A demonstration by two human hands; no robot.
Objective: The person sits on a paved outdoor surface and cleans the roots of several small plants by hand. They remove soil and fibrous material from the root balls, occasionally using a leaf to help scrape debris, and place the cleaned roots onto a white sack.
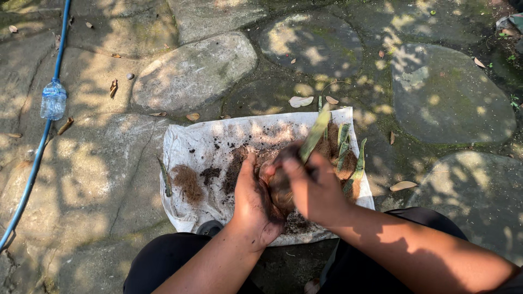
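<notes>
Both hands meet over the white sack's [190, 142] near edge: left hand [254, 202] cups a crumbly, fibrous root ball [278, 190], fingers curled around it; right hand [311, 188] pinches the stiff green leaf [316, 133] at its base. Light, loose, soil-shedding — best supported from underneath.

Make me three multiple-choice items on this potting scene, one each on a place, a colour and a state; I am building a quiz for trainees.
1. Where does the clear plastic water bottle lie?
A. beside the hose on the left
B. on the sheet
C. in a hand

2. What colour is the long garden hose?
A. red
B. blue
C. yellow

3. What is the state of the white plastic sheet?
A. folded shut
B. rolled up
C. spread flat, strewn with soil

Answers: 1 A, it rests on stone by the hose. 2 B, it is plainly blue. 3 C, the left hand and right hand work a green-leaved plant with a brown fibrous root ball over it.
</notes>
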